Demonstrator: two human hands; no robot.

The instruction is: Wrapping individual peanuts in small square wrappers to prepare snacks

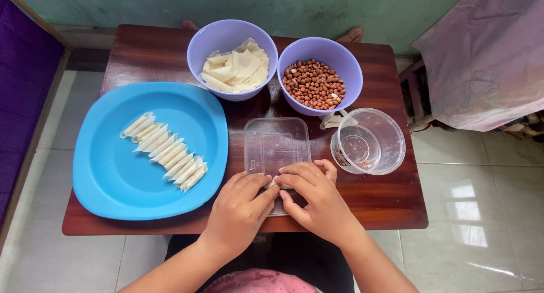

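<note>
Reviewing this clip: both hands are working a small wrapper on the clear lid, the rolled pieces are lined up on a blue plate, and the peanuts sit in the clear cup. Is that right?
Not quite. The head view shows the peanuts in a purple bowl; the clear cup holds none. The rest stands: left hand and right hand work a wrapper on the clear lid, rolled pieces on the blue plate.

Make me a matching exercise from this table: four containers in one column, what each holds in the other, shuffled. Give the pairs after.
Containers
1. blue plate
2. left purple bowl
3. right purple bowl
4. clear round tub

Contents
A. peanuts
B. nothing visible inside
C. a row of rolled wrappers
D. flat wrapper sheets

Pairs: 1-C, 2-D, 3-A, 4-B
</note>
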